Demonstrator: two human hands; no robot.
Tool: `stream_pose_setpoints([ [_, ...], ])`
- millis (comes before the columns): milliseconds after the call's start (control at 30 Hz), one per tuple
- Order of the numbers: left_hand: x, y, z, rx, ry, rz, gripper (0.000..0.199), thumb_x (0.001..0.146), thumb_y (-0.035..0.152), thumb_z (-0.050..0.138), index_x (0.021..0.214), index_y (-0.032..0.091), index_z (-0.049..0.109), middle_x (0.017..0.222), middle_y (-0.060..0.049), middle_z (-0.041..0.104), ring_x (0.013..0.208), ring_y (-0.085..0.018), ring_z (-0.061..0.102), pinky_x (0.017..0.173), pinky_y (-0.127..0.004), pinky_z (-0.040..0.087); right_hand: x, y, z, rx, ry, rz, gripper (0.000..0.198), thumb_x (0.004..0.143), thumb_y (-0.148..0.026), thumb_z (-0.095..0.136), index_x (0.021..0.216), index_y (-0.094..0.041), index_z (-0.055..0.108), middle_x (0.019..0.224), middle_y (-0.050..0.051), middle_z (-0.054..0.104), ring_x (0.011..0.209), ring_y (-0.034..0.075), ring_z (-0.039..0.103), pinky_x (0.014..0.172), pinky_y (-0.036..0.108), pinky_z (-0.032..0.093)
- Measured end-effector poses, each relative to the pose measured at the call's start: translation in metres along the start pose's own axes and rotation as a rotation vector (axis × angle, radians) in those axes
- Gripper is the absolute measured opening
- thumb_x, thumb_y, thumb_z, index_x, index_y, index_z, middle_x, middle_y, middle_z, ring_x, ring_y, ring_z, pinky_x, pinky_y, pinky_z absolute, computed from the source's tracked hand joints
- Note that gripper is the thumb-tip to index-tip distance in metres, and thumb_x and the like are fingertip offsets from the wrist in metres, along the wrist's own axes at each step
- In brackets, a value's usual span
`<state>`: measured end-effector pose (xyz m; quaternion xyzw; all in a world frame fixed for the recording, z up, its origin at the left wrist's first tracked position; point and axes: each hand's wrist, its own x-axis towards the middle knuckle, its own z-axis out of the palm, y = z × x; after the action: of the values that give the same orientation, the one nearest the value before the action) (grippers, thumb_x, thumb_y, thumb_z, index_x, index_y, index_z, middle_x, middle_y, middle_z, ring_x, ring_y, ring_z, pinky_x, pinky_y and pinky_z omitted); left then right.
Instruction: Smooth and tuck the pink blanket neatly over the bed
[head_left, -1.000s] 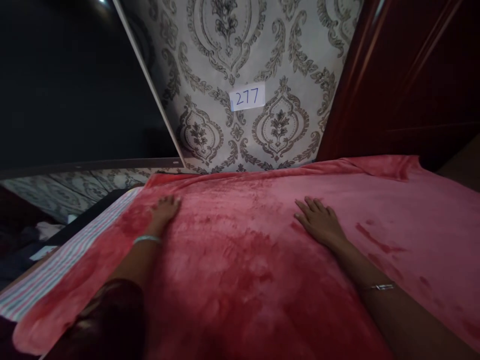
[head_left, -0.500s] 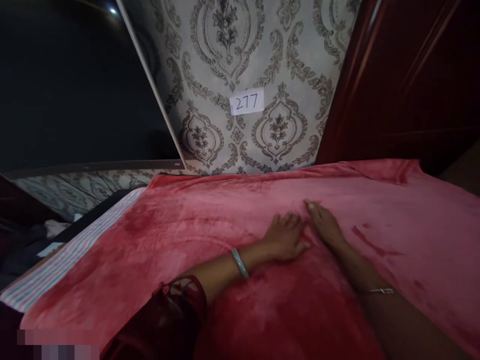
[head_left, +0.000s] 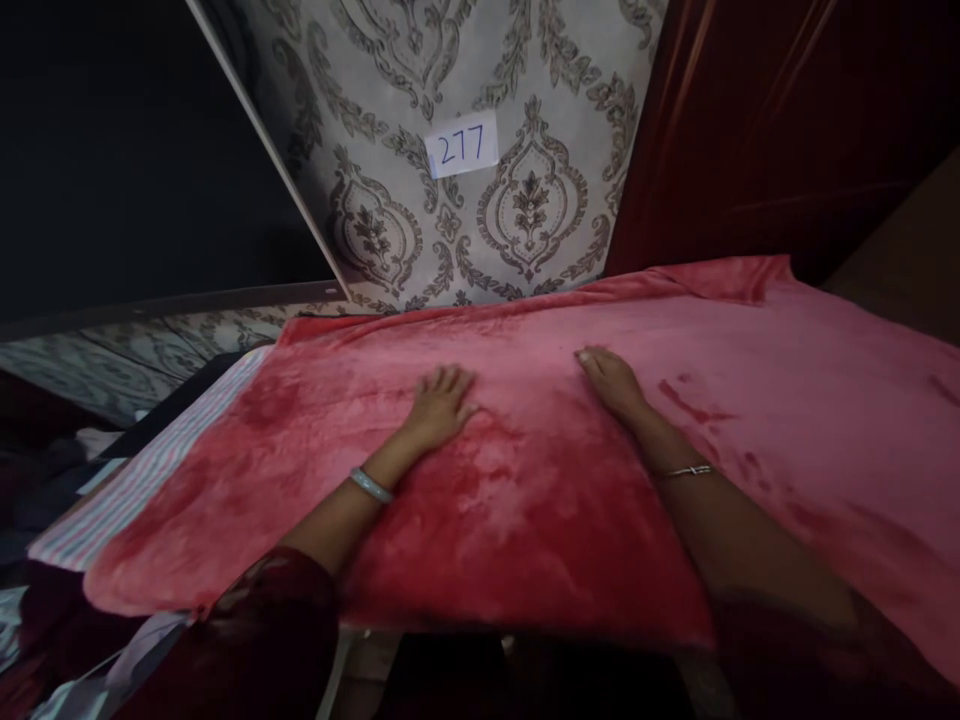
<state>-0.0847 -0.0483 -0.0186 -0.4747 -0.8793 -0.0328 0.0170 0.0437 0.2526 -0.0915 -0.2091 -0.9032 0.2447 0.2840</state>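
A plush red-pink blanket (head_left: pixel 495 520) covers the surface in front of me, darker red near its front edge and paler toward the right. My left hand (head_left: pixel 441 405) lies flat on its middle, fingers spread, holding nothing. To the right, my right hand (head_left: pixel 611 382) rests on the blanket with its fingers drawn together, pinching the cloth; the fingertips are partly hidden. A pale bangle (head_left: pixel 371 485) circles my left wrist, and a thin silver bracelet (head_left: pixel 686 471) my right.
A large dark screen (head_left: pixel 135 160) stands at the back left. Patterned wallpaper bears a paper marked 277 (head_left: pixel 461 145). Dark red wooden furniture (head_left: pixel 735 140) rises at the back right. A striped cloth (head_left: pixel 161 455) shows beneath the blanket's left side.
My left hand has slid left across the blanket, away from my right hand, and the gap between them is wider. The camera view has shifted, showing the blanket's front edge.
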Motion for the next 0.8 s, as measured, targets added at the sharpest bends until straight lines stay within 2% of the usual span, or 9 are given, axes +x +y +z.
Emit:
stream_pose_setpoints([
  [67, -0.010, -0.012, 0.009, 0.027, -0.026, -0.101, 0.069, 0.101, 0.049, 0.049, 0.159, 0.015, 0.035, 0.166, -0.022, 0.026, 0.154, -0.043, 0.019, 0.121, -0.068, 0.019, 0.001, 0.001, 0.002, -0.062, -0.009, -0.019, 0.048, 0.103, -0.037, 0.029, 0.101, -0.016, 0.073, 0.114, 0.014, 0.071, 0.115, 0.025, 0.060, 0.104, 0.037, 0.045],
  [100, -0.018, -0.009, 0.013, 0.016, -0.028, -0.052, 0.072, 0.099, 0.052, 0.051, 0.159, 0.016, 0.034, 0.167, -0.022, 0.024, 0.155, -0.043, 0.017, 0.122, -0.068, 0.018, 0.001, 0.000, 0.003, -0.083, -0.012, -0.025, 0.048, 0.103, -0.035, 0.029, 0.102, -0.016, 0.073, 0.115, 0.014, 0.071, 0.115, 0.025, 0.060, 0.104, 0.036, 0.045],
  [267, -0.091, 0.073, 0.016, -0.235, -0.146, 0.660, 0.078, 0.090, 0.063, 0.060, 0.157, 0.026, 0.040, 0.168, -0.015, 0.025, 0.156, -0.041, 0.014, 0.121, -0.070, 0.015, 0.000, -0.010, -0.001, -0.125, -0.016, -0.028, 0.046, 0.100, -0.029, 0.032, 0.114, -0.013, 0.073, 0.123, 0.015, 0.070, 0.118, 0.026, 0.061, 0.107, 0.040, 0.044],
  [367, -0.130, 0.113, -0.001, -0.446, -0.262, 1.003, 0.060, 0.095, 0.057, 0.056, 0.146, 0.025, 0.056, 0.158, -0.010, 0.047, 0.150, -0.032, 0.037, 0.123, -0.056, 0.029, -0.003, -0.021, -0.007, -0.156, -0.026, -0.003, 0.048, 0.098, -0.026, 0.033, 0.124, -0.009, 0.070, 0.130, 0.017, 0.067, 0.124, 0.027, 0.059, 0.111, 0.041, 0.042],
  [433, -0.136, 0.114, -0.012, -0.567, -0.278, 1.073, 0.046, 0.100, 0.049, 0.051, 0.137, 0.026, 0.063, 0.141, -0.006, 0.064, 0.136, -0.023, 0.055, 0.117, -0.041, 0.042, -0.007, -0.031, -0.010, -0.186, -0.034, 0.012, 0.050, 0.099, -0.025, 0.032, 0.132, -0.008, 0.066, 0.136, 0.017, 0.063, 0.129, 0.026, 0.056, 0.114, 0.042, 0.039],
  [500, -0.120, 0.095, -0.018, -0.606, -0.149, 0.907, 0.042, 0.103, 0.042, 0.046, 0.137, 0.025, 0.063, 0.134, -0.006, 0.069, 0.128, -0.019, 0.060, 0.112, -0.036, 0.046, -0.014, -0.046, -0.012, -0.214, -0.047, 0.010, 0.051, 0.101, -0.027, 0.032, 0.139, -0.010, 0.062, 0.143, 0.016, 0.059, 0.136, 0.025, 0.051, 0.117, 0.042, 0.037],
  [600, -0.070, 0.052, -0.017, -0.431, 0.128, 0.388, 0.047, 0.103, 0.036, 0.041, 0.144, 0.021, 0.056, 0.151, -0.012, 0.055, 0.143, -0.026, 0.047, 0.121, -0.048, 0.036, -0.032, -0.076, -0.010, -0.271, -0.115, -0.025, 0.053, 0.103, -0.035, 0.037, 0.150, -0.017, 0.051, 0.158, 0.013, 0.043, 0.147, 0.027, 0.037, 0.119, 0.048, 0.032],
  [700, -0.024, 0.020, -0.008, -0.136, 0.106, -0.021, 0.065, 0.099, 0.044, 0.050, 0.156, 0.013, 0.040, 0.164, -0.021, 0.032, 0.153, -0.037, 0.027, 0.123, -0.061, 0.023, -0.054, -0.104, -0.004, -0.369, -0.255, -0.080, 0.060, 0.104, -0.046, 0.040, 0.160, -0.024, 0.036, 0.168, 0.011, 0.022, 0.154, 0.031, 0.019, 0.121, 0.057, 0.023],
  [800, -0.009, 0.007, 0.007, 0.036, 0.062, -0.080, 0.066, 0.101, 0.049, 0.042, 0.158, 0.017, 0.037, 0.166, -0.018, 0.029, 0.154, -0.038, 0.024, 0.122, -0.064, 0.019, -0.068, -0.115, -0.003, -0.428, -0.356, -0.089, 0.060, 0.105, -0.049, 0.039, 0.160, -0.026, 0.035, 0.168, 0.010, 0.021, 0.155, 0.030, 0.019, 0.123, 0.056, 0.016],
])
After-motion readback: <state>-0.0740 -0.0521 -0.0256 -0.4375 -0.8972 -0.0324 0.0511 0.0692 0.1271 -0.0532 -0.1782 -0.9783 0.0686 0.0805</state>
